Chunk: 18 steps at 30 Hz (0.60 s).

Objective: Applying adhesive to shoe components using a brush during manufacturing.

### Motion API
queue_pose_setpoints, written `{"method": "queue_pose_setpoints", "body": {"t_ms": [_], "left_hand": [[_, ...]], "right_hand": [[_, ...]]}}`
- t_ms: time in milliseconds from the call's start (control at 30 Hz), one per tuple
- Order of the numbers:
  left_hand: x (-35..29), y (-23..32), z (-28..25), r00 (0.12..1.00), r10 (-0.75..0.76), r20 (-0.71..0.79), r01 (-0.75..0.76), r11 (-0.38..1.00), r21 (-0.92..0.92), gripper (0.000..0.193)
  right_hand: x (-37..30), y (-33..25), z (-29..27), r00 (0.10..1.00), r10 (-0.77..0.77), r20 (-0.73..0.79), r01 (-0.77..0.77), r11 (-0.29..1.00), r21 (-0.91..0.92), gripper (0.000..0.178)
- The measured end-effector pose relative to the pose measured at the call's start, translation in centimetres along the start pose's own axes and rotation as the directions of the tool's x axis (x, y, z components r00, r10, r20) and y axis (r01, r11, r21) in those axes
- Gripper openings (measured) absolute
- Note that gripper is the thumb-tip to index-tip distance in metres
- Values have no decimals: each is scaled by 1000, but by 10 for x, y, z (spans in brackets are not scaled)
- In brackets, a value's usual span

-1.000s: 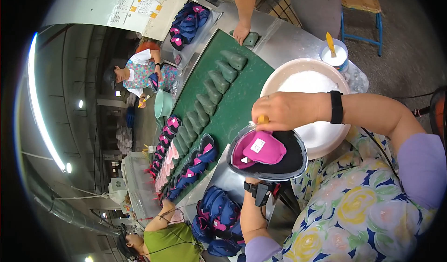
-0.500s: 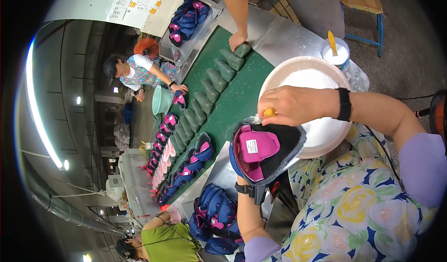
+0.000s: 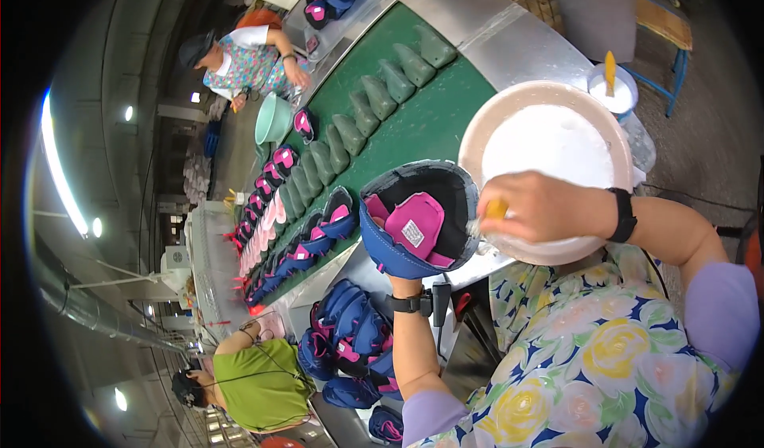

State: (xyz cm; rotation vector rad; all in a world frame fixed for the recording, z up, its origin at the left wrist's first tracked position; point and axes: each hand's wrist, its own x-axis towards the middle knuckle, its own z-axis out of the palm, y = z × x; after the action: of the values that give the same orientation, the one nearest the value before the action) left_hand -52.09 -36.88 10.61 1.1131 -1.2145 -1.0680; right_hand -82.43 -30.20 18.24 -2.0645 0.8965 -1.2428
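Note:
My left hand [image 3: 406, 286] holds up a blue shoe upper [image 3: 414, 224] with a pink lining and a black inside. Most of that hand is hidden beneath the upper; the wrist wears a black band. My right hand [image 3: 549, 209] pinches a small brush by its yellow handle [image 3: 496, 209]. The bristles meet the right edge of the upper's opening and are partly hidden by my fingers. Just behind my right hand stands a pale pink basin [image 3: 474, 142] of white liquid.
A green conveyor belt [image 3: 446, 102] carries rows of grey-green lasts [image 3: 380, 98] and blue uppers [image 3: 338, 213]. More uppers [image 3: 350, 313] lie piled below it. A white pot [image 3: 613, 90] holds another yellow brush. Co-workers sit at far left [image 3: 247, 62] and lower left [image 3: 263, 384].
The upper has moved left and turned, its opening facing up more. My brush has gone from its top edge to its right edge. A co-worker's arm has left the belt's far end.

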Motion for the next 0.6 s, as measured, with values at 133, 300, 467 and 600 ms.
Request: {"method": "queue_pose_setpoints", "body": {"t_ms": [133,300,467,600], "left_hand": [[19,-3,-21,996,-10,-87,4,998,-70,60],[79,-73,-63,971,-206,-124,190,973,-130,38],[149,-137,-105,944,-279,-176,214,924,-315,37],[159,-157,-199,916,7,-401,262,747,611,73]], "right_hand": [[2,13,-32,941,258,-221,-249,966,67,11],[-39,37,-74,762,576,-297,-479,809,341,16],[-52,45,-70,660,717,-224,-549,665,506,14],[-31,50,-44,712,698,-79,-587,653,478,12]]}}
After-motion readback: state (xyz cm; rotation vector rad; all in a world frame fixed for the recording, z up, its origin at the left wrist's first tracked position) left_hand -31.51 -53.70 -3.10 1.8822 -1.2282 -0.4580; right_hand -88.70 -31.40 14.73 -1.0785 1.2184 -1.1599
